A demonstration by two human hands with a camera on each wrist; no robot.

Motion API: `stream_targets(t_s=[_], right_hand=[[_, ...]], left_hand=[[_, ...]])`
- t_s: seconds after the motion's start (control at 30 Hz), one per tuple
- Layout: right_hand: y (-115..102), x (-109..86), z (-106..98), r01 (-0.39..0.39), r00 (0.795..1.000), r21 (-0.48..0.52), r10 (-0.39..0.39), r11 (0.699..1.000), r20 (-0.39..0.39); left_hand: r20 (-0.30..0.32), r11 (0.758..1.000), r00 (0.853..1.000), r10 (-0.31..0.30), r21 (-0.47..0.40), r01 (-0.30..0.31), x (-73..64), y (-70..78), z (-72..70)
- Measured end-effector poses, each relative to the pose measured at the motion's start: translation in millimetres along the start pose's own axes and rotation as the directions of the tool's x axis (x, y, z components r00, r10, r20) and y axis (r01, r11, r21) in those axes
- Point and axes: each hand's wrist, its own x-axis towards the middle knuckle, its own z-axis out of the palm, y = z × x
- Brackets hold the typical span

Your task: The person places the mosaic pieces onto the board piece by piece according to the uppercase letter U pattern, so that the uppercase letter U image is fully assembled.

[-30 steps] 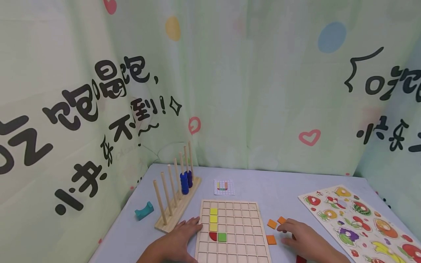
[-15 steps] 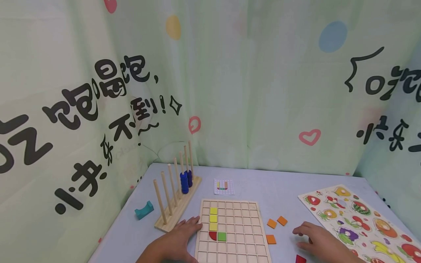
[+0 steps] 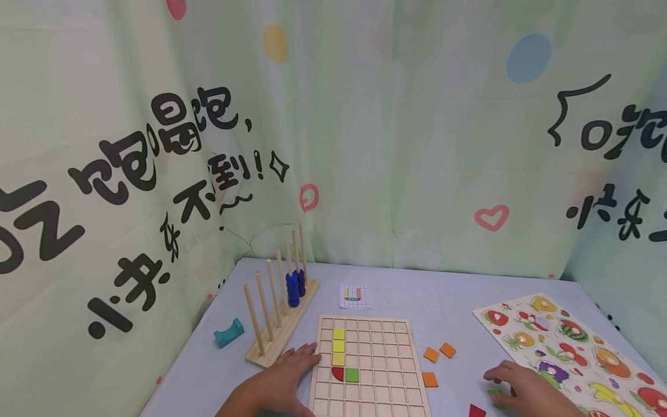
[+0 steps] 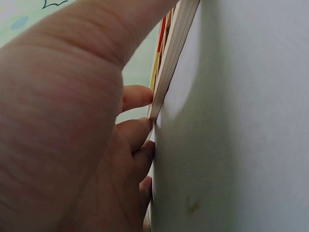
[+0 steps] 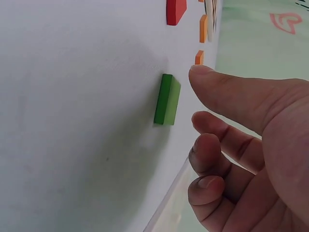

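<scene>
My left hand rests at the left edge of a wooden grid board, fingers spread; in the left wrist view its fingertips touch the board's side. Three yellow tiles stand in one column of the board. Below them are a red quarter-round tile and a green tile. My right hand hovers by a loose green tile on the table, thumb and loosely bent fingers apart from it and holding nothing. The hand partly hides that tile in the head view.
Several orange tiles and a red piece lie right of the board. A printed pattern card is behind it. A peg stand with blue rings, a teal block and a fruit puzzle board flank it.
My right hand has moved right and slightly toward me, away from the orange tiles to the loose green tile. My left hand stays at the board's edge.
</scene>
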Motion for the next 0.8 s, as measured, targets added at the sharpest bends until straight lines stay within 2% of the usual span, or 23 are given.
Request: stream_targets(t_s=[0.2, 0.43, 0.8], right_hand=[[8, -0.6, 4, -0.048, 0.999, 0.036, 0.047, 0.998, 0.025], [13, -3.4, 7, -0.033, 0.999, 0.034, 0.032, 0.999, 0.039], [13, -4.4, 6, -0.051, 0.996, 0.051, 0.047, 0.997, 0.073]], left_hand=[[0.003, 1.000, 1.000, -0.011, -0.002, 0.011, 0.3, 1.5, -0.7], [-0.004, 1.000, 1.000, -0.001, 0.008, 0.001, 1.2, 0.2, -0.1], [-0.001, 1.000, 1.000, 0.010, 0.015, -0.010, 1.4, -0.6, 0.0]])
